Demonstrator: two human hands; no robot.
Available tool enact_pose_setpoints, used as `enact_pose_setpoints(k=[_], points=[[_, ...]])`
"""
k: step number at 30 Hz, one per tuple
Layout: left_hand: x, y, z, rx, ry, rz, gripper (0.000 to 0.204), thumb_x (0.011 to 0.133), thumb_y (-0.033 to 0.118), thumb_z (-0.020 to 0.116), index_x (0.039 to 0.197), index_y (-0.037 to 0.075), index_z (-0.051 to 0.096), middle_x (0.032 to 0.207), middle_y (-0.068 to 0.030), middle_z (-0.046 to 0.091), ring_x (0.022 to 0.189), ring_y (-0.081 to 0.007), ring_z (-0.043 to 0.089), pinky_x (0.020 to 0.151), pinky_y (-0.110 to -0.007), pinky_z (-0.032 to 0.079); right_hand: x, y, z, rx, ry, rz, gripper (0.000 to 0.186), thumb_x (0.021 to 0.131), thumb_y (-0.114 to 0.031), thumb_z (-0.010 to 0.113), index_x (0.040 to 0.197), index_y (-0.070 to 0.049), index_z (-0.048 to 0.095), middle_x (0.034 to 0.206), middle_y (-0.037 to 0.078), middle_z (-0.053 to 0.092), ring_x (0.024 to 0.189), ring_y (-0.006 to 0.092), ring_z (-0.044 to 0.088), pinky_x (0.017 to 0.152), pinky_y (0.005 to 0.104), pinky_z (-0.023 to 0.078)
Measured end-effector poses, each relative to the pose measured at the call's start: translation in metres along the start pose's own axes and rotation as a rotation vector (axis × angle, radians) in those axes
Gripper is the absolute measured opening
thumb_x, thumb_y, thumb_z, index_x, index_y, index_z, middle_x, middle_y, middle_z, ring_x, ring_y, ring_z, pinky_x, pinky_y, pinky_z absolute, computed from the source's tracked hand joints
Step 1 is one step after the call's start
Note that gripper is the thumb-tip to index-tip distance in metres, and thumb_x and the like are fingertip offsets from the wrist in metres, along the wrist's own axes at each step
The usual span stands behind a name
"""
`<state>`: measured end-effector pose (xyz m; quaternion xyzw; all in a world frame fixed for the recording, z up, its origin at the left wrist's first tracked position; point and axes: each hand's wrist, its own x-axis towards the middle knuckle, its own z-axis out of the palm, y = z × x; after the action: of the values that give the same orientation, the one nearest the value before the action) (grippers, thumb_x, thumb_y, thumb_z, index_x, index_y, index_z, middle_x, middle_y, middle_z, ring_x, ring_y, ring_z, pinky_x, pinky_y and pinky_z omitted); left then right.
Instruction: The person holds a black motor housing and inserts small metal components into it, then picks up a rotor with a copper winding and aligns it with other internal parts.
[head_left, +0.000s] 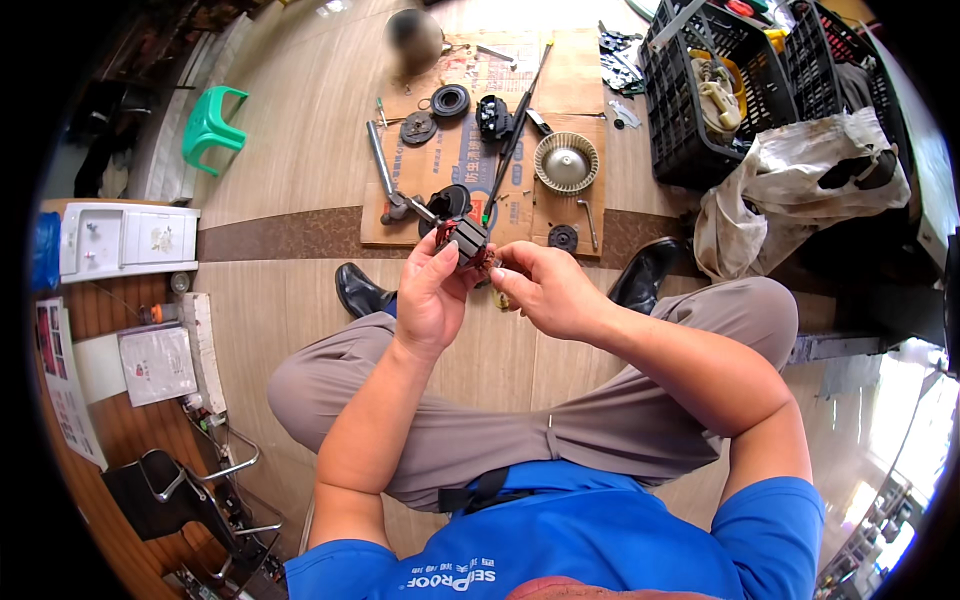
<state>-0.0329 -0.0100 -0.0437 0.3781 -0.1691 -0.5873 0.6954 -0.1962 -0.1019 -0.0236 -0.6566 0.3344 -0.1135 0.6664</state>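
1. I have a small, chunky motor part of grey metal and copper-red wire (466, 240) up in the air in front of me, above the near edge of the brown flat cardboard sheet (575, 85).
2. Its middle is grey and looks like metal. Dark, straight lines run along it, side by side, like stripes.
3. Red-brown wire, the colour of copper, shows at both ends. The end by my right fingers looks messy, with wire bunched up there. The bits are too small for me to tell each one apart.
4. The part sits tilted, so one wire end points left and the other points down to the right.
5. My bare left hand (436, 295) is grasping it. My thumb lies on the near side, and my other fingers go behind, where they are partly hidden.
6. My bare right hand (550, 288) is at the lower right wire end. My thumb and first finger are bent close together there. I cannot tell if they pinch a wire or only touch it.
7. Just past the part, on the cardboard, is a round, hollow black plastic-looking case (450, 200).
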Motion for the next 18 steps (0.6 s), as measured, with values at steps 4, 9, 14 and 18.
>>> enact_pose_setpoints(k=[4,9,14,18], points=[[0.0,0.001,0.008,-0.037,0.063,-0.014,0.029,0.098,0.024,0.059,0.118,0.004,0.059,0.106,-0.0098,0.069,0.096,-0.0195,0.067,0.083,-0.034,0.053,-0.003,-0.008,-0.002,0.009,-0.031,0.032,0.029,0.094,-0.017,0.062,0.112,0.005,0.063,0.092,0.018,0.07,0.087,0.022,0.069,0.079,0.035,0.053],[0.001,-0.001,-0.01,-0.11,0.053,-0.073,0.039,0.102,0.041,0.049,0.12,0.008,0.062,0.113,-0.0128,0.069,0.103,-0.0234,0.066,0.091,-0.039,0.052,-0.005,-0.008,0.002,0.076,-0.017,-0.061,0.029,0.093,-0.014,0.063,0.114,0.005,0.061,0.095,0.018,0.07,0.089,0.0222,0.069,0.081,0.0342,0.053],[0.001,-0.005,-0.011,-0.09,0.087,-0.081,0.038,0.101,0.041,0.052,0.118,0.008,0.061,0.109,-0.0102,0.069,0.098,-0.0205,0.066,0.086,-0.036,0.052,-0.004,-0.005,0.001,0.028,-0.02,-0.05,0.03,0.093,-0.017,0.063,0.114,0.005,0.062,0.095,0.019,0.07,0.088,0.0232,0.069,0.08,0.0348,0.053],[0.0,-0.006,-0.011,-0.042,0.038,-0.072,0.039,0.1,0.04,0.053,0.121,0.008,0.061,0.114,-0.0122,0.068,0.104,-0.0237,0.066,0.091,-0.039,0.053,-0.004,-0.007,0.0,-0.01,-0.014,0.006,0.033,0.094,-0.023,0.063,0.112,0.005,0.063,0.093,0.019,0.07,0.085,0.024,0.068,0.078,0.0362,0.053]])
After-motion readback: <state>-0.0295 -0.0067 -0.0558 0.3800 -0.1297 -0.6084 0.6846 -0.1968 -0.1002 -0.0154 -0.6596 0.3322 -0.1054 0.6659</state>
